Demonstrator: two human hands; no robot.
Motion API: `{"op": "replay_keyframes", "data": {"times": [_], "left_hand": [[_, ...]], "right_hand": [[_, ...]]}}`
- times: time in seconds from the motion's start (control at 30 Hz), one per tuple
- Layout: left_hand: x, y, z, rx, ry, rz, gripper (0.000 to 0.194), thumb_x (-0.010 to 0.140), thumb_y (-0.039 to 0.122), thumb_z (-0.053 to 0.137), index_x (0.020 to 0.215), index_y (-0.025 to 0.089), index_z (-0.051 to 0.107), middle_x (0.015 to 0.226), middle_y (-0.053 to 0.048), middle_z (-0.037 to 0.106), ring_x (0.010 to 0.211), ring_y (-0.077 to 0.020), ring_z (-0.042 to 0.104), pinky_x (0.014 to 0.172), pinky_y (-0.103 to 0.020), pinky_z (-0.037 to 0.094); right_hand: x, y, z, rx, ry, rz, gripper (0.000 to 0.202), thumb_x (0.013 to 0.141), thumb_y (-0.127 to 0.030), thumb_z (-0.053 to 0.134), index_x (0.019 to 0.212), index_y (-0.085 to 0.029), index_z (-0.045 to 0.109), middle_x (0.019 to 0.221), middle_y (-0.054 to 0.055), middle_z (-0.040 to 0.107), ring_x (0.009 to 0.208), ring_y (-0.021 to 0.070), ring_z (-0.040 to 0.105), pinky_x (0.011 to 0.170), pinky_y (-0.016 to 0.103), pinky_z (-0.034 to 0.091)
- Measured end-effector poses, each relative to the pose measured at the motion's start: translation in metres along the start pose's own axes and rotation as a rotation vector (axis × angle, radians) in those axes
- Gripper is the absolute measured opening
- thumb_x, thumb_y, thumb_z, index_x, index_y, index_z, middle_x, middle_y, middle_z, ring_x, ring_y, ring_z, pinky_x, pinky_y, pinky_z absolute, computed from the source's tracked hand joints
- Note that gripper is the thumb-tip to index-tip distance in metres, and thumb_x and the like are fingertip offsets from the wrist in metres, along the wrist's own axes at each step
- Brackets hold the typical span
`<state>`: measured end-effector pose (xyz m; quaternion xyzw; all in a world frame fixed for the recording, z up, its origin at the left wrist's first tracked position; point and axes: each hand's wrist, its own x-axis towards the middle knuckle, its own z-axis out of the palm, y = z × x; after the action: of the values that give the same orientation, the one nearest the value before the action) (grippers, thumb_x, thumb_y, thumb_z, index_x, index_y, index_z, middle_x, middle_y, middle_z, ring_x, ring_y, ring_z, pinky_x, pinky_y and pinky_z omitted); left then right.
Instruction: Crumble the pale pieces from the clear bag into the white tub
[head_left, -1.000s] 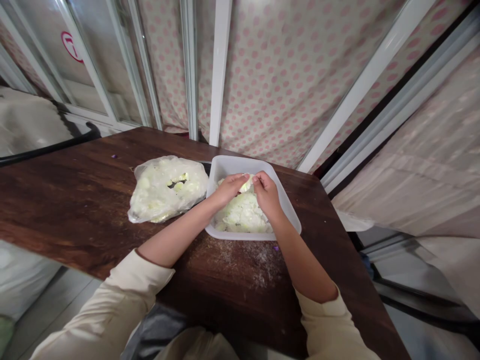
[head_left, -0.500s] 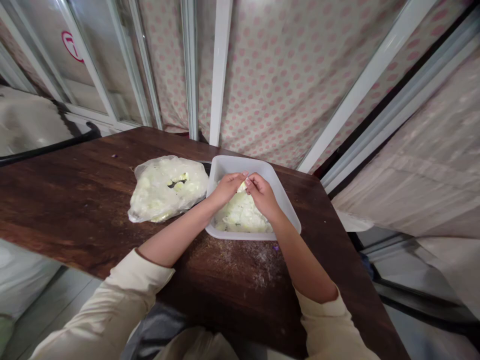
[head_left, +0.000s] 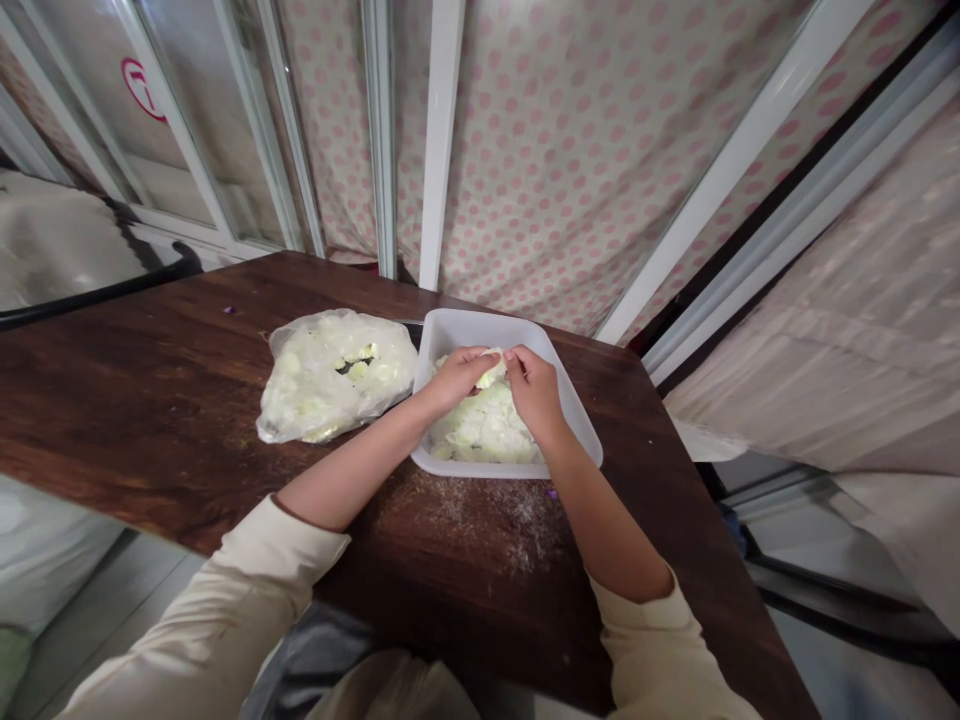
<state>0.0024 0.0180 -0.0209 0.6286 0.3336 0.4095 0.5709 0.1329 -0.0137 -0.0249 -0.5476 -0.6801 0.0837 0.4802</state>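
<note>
My left hand [head_left: 456,377] is closed, thumb over curled fingers, on a pale leaf piece [head_left: 491,371], probably cabbage. My right hand [head_left: 535,388] is nearly closed, thumb and fingertips pinching the right side of the same piece. The two-sided hold appears to steady the piece and leave its middle exposed. The folded fingers hide how firmly each hand presses; I cannot tell.

The piece is above the white plastic tub [head_left: 577,412], over a heap of pale leaf pieces [head_left: 489,428]. This position probably lets loose fragments fall inside the walls. The tub rests on the wooden table [head_left: 150,390], near its far right corner. The clear plastic bag [head_left: 322,385] of similar pieces lies just left of the tub, toward the far edge, apparently for short reach by my left hand
</note>
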Motion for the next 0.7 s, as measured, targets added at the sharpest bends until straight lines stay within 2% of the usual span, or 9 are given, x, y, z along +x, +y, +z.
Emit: {"op": "replay_keyframes", "data": {"times": [0.13,0.27,0.53,0.7], "left_hand": [[0.0,-0.002,-0.001,-0.013,0.006,0.007,0.039,0.074,0.052,0.054,0.063,0.016,0.044,0.057,0.005,0.029,0.052,-0.0057,0.03,0.046,-0.018,0.028],[0.001,-0.004,-0.001,-0.08,0.005,0.031,0.039,0.074,0.051,0.054,0.061,0.017,0.038,0.057,0.005,0.028,0.05,-0.0054,0.029,0.044,-0.017,0.027],[-0.002,0.0,0.0,-0.014,-0.004,0.019,0.031,0.077,0.049,0.051,0.075,0.019,0.049,0.062,0.004,0.033,0.054,-0.0061,0.032,0.044,-0.016,0.029],[-0.002,0.001,0.0,0.085,-0.013,0.048,0.028,0.077,0.046,0.051,0.076,0.018,0.052,0.06,0.004,0.032,0.052,-0.0064,0.031,0.044,-0.017,0.027]], "right_hand": [[0.002,0.004,-0.003,-0.079,0.089,0.029,0.029,0.088,-0.035,0.037,0.065,-0.02,0.046,0.055,-0.003,0.045,0.053,0.0118,0.041,0.055,0.026,0.029],[0.005,0.012,-0.006,-0.074,0.175,0.088,0.027,0.087,-0.035,0.04,0.066,-0.02,0.05,0.056,-0.001,0.049,0.054,0.0124,0.044,0.058,0.026,0.031],[0.009,0.017,-0.004,0.097,0.136,0.166,0.016,0.076,-0.033,0.053,0.071,-0.018,0.056,0.066,0.001,0.059,0.062,0.0139,0.052,0.063,0.027,0.039],[0.009,0.014,-0.003,0.188,0.102,0.164,0.033,0.085,-0.045,0.039,0.075,-0.018,0.056,0.068,0.002,0.057,0.064,0.0141,0.051,0.062,0.028,0.038]]}}
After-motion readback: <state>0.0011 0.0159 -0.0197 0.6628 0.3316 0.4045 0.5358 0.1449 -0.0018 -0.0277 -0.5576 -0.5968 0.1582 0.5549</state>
